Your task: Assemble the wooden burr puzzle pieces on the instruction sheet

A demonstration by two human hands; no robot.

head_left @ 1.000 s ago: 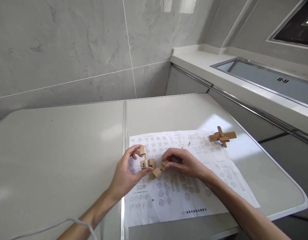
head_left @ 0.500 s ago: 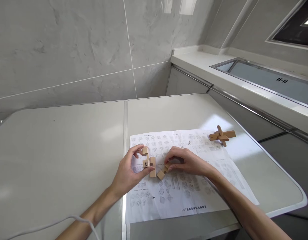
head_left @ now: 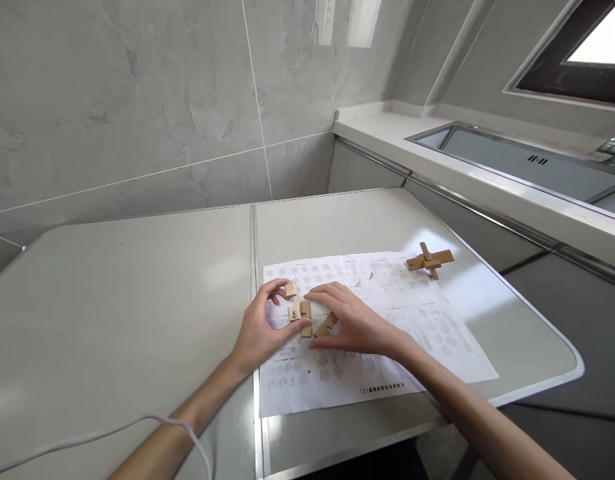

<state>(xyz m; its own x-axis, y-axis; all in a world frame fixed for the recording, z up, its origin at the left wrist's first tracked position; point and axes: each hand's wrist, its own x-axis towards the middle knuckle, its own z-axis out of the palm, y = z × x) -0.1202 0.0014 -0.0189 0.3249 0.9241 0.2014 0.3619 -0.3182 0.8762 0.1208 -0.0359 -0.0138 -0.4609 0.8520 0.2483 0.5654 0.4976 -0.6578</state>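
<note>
My left hand (head_left: pixel 266 325) grips a notched wooden puzzle piece (head_left: pixel 294 312) marked with a 3, fingers at its far end. A second notched wooden piece (head_left: pixel 306 327) stands right beside it, with my left thumb against it. My right hand (head_left: pixel 348 319) is spread, its fingertips and thumb apart and close to the right of these pieces. Between its thumb and fingers a third wooden piece (head_left: pixel 326 326) lies slanted on the printed sheet (head_left: pixel 387 347), partly hidden by the hand. Whether the right fingertips touch any piece I cannot tell.
A wooden cross-shaped puzzle (head_left: pixel 430 261) lies at the sheet's far right corner. A white cable (head_left: pixel 132 424) crosses the near left of the table (head_left: pixel 152 320). To the right runs a counter (head_left: pixel 372 123) with a sink (head_left: pixel 517 160); a tiled wall (head_left: pixel 137 100) rises behind.
My right hand has let go of the slanted piece, spread its fingers and moved left towards the pieces in my left hand. My left hand keeps its grip. The view has shifted slightly.
</note>
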